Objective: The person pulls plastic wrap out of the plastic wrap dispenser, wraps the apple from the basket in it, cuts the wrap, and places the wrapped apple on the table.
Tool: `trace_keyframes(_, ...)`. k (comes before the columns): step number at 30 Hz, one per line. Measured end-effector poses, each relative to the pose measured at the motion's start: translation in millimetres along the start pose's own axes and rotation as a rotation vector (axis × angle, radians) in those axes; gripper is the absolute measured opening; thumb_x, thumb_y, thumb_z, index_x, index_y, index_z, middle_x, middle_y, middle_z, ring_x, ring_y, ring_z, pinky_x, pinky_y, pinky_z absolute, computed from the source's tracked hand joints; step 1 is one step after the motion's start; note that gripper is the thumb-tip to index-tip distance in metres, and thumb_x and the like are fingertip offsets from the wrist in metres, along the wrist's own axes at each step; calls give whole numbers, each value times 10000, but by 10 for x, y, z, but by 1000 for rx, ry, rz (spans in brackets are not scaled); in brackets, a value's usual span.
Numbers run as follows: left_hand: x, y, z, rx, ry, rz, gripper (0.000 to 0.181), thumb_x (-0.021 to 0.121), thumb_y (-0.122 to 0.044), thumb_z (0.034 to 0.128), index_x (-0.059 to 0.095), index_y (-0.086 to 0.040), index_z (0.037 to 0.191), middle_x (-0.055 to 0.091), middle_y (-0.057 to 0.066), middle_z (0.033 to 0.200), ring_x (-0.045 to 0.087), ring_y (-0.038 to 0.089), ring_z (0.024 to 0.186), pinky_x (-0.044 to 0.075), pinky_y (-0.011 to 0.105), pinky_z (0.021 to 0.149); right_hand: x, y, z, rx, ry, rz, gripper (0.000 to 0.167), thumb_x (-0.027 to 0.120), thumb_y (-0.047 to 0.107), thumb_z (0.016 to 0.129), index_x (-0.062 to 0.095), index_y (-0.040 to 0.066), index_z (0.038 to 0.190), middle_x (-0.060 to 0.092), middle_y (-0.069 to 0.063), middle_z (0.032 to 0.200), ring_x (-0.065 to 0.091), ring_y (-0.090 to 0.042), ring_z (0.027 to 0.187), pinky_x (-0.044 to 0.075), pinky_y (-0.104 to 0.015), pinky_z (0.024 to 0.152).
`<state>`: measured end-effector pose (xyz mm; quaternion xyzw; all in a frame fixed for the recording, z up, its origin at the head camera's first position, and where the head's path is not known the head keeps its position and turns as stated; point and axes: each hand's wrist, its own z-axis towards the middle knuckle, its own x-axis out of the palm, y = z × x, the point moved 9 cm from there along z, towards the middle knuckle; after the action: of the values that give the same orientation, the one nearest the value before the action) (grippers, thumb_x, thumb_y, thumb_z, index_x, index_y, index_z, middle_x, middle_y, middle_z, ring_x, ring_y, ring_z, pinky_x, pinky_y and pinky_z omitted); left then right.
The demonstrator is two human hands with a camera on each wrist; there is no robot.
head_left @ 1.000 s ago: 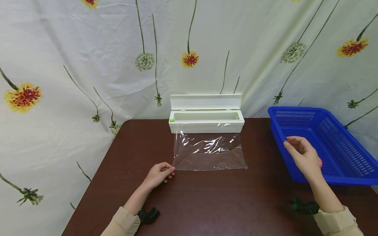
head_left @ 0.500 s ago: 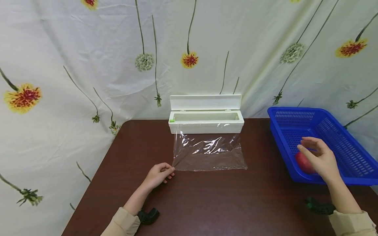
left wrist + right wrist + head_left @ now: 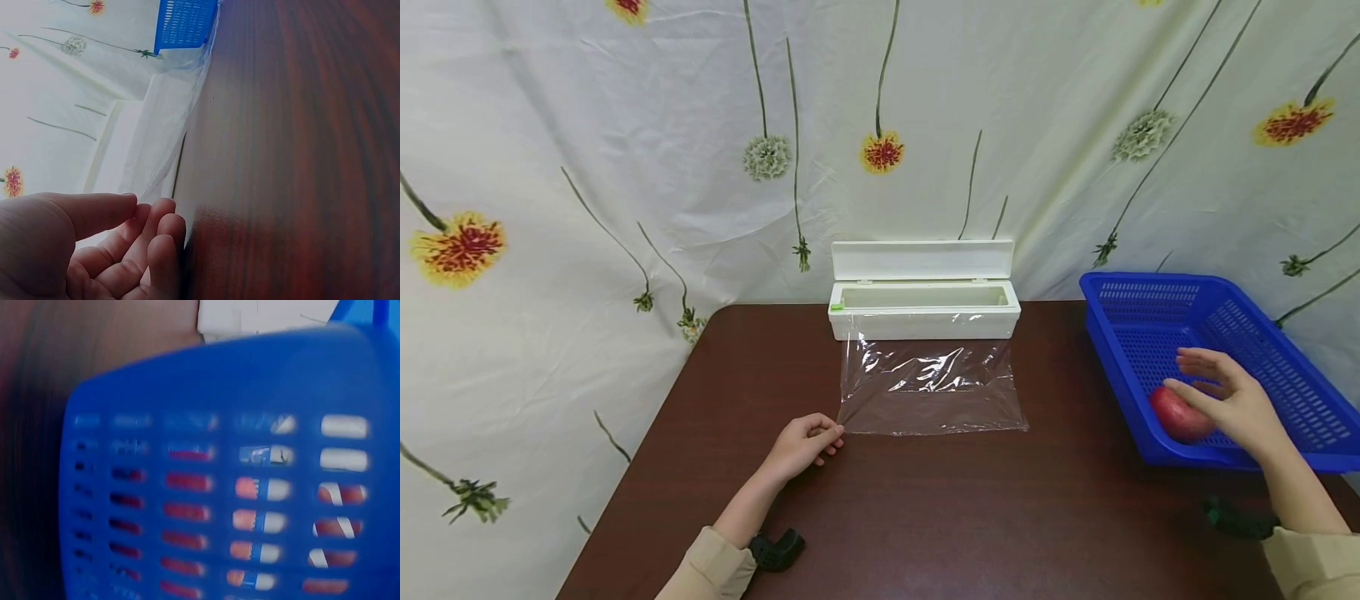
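My left hand (image 3: 805, 444) pinches the near left corner of a sheet of clear plastic wrap (image 3: 936, 408) between thumb and forefinger. The film runs over the front of a white wrap dispenser box (image 3: 925, 326) with its lid raised. In the left wrist view the wrap (image 3: 167, 159) stretches away from the fingertips. My right hand (image 3: 1240, 408) is at the near side of the blue basket (image 3: 1116, 383), fingers parted and loosely bent. Beside its thumb lies a round red fruit (image 3: 1176, 417), perhaps an apple. In the right wrist view the basket wall (image 3: 206, 375) hides most of hand and fruit.
The dark brown wooden table (image 3: 940, 517) carries everything. Behind it hangs a white curtain (image 3: 700, 150) printed with flowers. A black wrist device (image 3: 777, 548) juts out beneath the left wrist and another (image 3: 1240, 518) beneath the right.
My right hand has moved right and slightly down within the basket area, leaving more of the red fruit visible. The left hand and the wrap have stayed put.
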<state>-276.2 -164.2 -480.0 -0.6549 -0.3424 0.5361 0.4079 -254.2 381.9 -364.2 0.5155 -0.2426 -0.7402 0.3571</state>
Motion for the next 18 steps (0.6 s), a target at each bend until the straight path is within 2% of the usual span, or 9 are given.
trace_keyframes(3,-3,-4,1,0,-1,4,217,621,-219,914,648,-4,917,667,46,793,605,172,710,509,302,568,-8,-37,21,-1,46,-11,536,675,79,865,444,56,1347,448,281,1119,415,151,1011,334,-15,761)
trace_keyframes(8,1,5,5,2,-1,2,219,622,-218,913,647,-1,916,668,47,793,604,172,707,509,301,566,1,-117,33,31,151,-63,553,688,143,865,439,77,1355,403,308,1150,397,146,986,361,-31,729)
trace_keyframes(11,1,13,6,1,0,0,222,624,-221,912,646,-1,917,668,48,794,604,172,707,509,301,565,24,-162,36,54,218,-94,561,691,179,866,439,81,1357,371,301,1164,503,-110,1106,411,-78,702)
trace_keyframes(14,-5,15,5,0,-2,-2,227,625,-226,911,647,0,917,669,50,796,604,173,708,509,303,565,56,-185,44,63,272,-98,565,688,176,867,436,77,1363,345,279,1181,484,-427,1108,463,-146,686)
trace_keyframes(15,-6,16,6,-2,-2,-3,228,625,-227,911,647,0,917,670,52,798,604,174,710,509,304,566,65,-189,48,61,285,-98,564,687,168,867,438,74,1364,341,274,1188,483,-445,1094,472,-161,687)
trace_keyframes(18,-7,23,9,-5,-3,-5,232,627,-232,910,648,-1,922,670,54,802,604,175,713,508,303,567,74,-211,68,52,309,-106,553,693,151,859,457,68,1352,343,283,1190,509,-312,1093,467,-165,699)
